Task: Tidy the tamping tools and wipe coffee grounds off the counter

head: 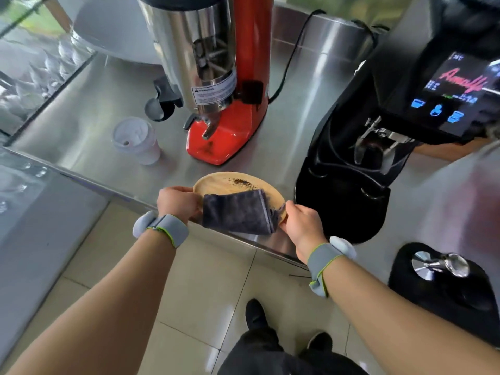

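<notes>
A round wooden plate (pixel 224 183) sits at the steel counter's front edge with a small patch of coffee grounds (pixel 242 182) on its far side. A folded dark grey cloth (pixel 238 213) lies over the plate's near half and hangs past the counter edge. My left hand (pixel 177 203) grips the plate's left rim where the cloth's left end begins. My right hand (pixel 303 226) grips the right rim, thumb on top, touching the cloth's right end. A steel tamper (pixel 438 265) lies on its side on a black mat (pixel 446 296) at the far right.
A red grinder (pixel 230 109) stands right behind the plate, and a black grinder (pixel 378 136) with a lit touch screen is to its right. A lidded white cup (pixel 138 142) stands left of the red grinder. A power cable (pixel 290 58) runs behind. The tiled floor and my shoes are below.
</notes>
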`<state>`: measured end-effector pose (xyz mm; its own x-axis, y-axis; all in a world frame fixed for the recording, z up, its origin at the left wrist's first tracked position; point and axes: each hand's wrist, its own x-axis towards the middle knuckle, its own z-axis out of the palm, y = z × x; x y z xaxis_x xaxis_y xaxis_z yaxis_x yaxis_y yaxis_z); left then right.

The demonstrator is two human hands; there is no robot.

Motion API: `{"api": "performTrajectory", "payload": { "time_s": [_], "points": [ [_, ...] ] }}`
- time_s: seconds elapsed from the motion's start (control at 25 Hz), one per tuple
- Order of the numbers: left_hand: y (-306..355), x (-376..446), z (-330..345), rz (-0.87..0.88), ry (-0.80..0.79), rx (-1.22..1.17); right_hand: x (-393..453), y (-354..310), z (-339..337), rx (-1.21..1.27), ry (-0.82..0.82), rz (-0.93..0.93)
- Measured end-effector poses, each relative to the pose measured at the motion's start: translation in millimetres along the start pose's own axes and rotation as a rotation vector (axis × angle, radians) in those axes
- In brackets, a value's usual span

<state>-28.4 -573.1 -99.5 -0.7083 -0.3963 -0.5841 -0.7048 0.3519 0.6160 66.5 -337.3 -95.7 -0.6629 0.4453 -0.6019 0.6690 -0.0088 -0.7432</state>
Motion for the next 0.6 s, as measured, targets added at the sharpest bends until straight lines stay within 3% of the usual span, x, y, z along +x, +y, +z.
{"api": "performTrajectory", "payload": {
  "time_s": [0.32,0.48,0.6],
  "points": [
    [6,-8,3,0.015,0.032,0.074,-3,-4,-3,-0.133,0.006,-0.067],
    [18,-26,-1,0.116,-0.018,0.355,-15,-16,-20,-0.242,-0.014,-0.153],
    [28,-54,4,0.267,0.118,0.491,-22,-27,-29,-0.333,-0.041,-0.233]
  ]
}}
